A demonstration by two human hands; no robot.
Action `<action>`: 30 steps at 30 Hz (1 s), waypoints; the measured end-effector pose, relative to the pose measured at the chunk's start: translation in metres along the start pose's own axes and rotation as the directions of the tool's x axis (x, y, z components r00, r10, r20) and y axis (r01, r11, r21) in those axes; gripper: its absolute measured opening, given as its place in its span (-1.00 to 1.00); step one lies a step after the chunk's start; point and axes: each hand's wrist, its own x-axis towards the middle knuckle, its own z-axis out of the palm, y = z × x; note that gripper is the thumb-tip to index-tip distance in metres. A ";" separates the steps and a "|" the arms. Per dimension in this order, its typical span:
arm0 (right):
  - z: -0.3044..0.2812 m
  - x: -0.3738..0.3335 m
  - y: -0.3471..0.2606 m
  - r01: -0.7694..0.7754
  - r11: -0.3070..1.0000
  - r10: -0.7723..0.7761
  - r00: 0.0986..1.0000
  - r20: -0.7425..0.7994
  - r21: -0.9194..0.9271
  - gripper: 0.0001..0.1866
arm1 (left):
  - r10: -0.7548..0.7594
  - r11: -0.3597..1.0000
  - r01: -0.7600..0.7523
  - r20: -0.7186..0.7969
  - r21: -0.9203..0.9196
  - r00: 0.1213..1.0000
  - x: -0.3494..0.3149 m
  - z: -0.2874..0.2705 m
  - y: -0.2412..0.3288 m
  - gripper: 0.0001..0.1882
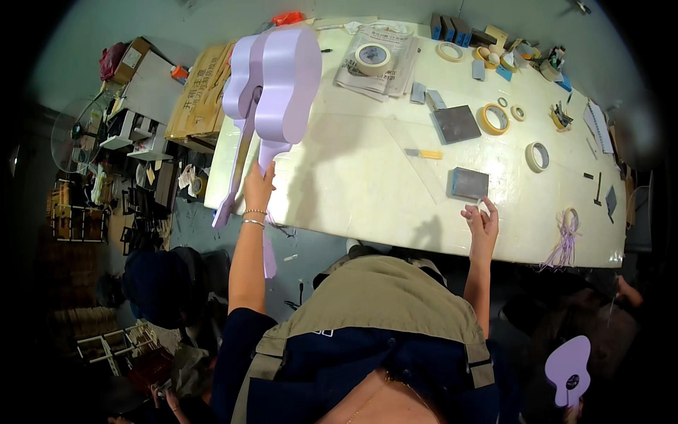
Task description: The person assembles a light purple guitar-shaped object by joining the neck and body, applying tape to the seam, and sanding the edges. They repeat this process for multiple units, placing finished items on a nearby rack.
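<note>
My left hand point(258, 186) is closed round the necks of two lilac guitars held together, raised over the left side of the table. One guitar point(299, 85) shows a smooth, glossy body; its headstock hangs below my wrist. The other guitar point(240, 67) is seen on edge, its fretboard running down past my hand. My right hand point(482, 225) is at the table's near edge with curled fingers, close to a grey-topped sanding block point(470, 184). Something small and pale shows at its fingertips, too small to make out.
The white-covered table point(353, 184) carries a yellow-handled cutter point(427, 153), a dark square pad point(458, 124), several tape rolls point(494, 119), newspaper point(381, 74) and purple ribbons point(567, 237). A cardboard box point(201, 92) stands left. Another person holds a lilac guitar point(569, 364) at lower right.
</note>
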 end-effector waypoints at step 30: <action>-0.117 0.028 0.044 0.017 0.491 -0.715 0.578 -0.392 -0.871 -0.61 | 0.588 0.779 -0.388 -0.356 0.493 0.727 0.081 0.026 -0.004 -0.51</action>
